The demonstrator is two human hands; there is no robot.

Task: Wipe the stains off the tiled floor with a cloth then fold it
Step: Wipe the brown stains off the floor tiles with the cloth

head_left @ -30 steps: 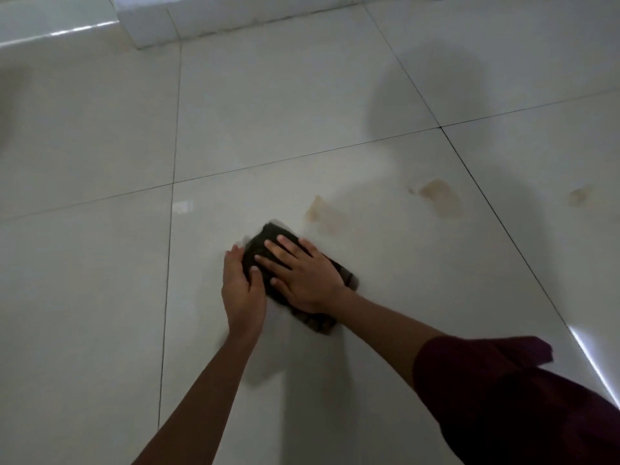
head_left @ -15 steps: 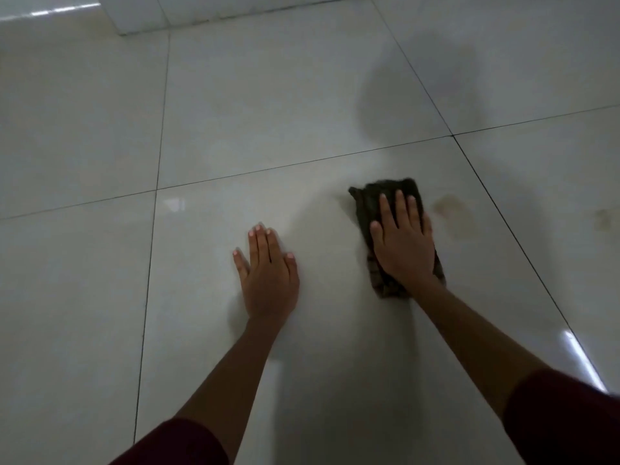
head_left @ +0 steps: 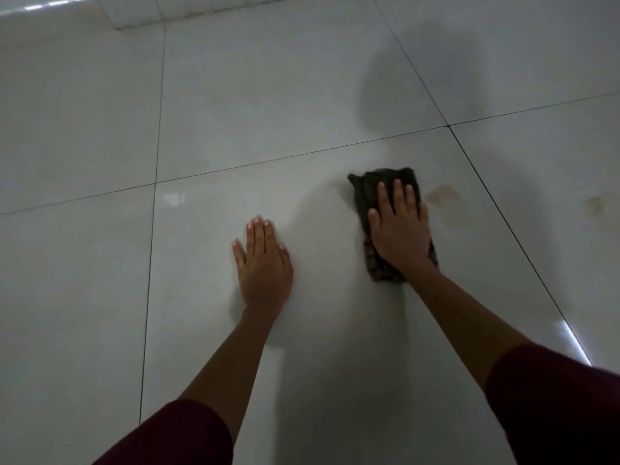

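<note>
A dark folded cloth (head_left: 369, 187) lies flat on the pale tiled floor (head_left: 268, 112). My right hand (head_left: 399, 234) presses down on it, palm flat, fingers spread and pointing away from me. A brownish stain (head_left: 448, 203) sits on the tile just right of the cloth, apart from it. A second, fainter stain (head_left: 595, 206) marks the neighbouring tile further right. My left hand (head_left: 263, 265) rests flat on bare tile to the left of the cloth, holding nothing.
A white block or plinth edge (head_left: 141, 15) stands at the far left. Dark grout lines cross the floor. A bright light streak (head_left: 575, 340) reflects at the right. My shadow falls over the far right tiles.
My right hand has slid the cloth rightward over the left stain, which no longer shows. My left hand let go of the cloth and now lies flat on the tile.
</note>
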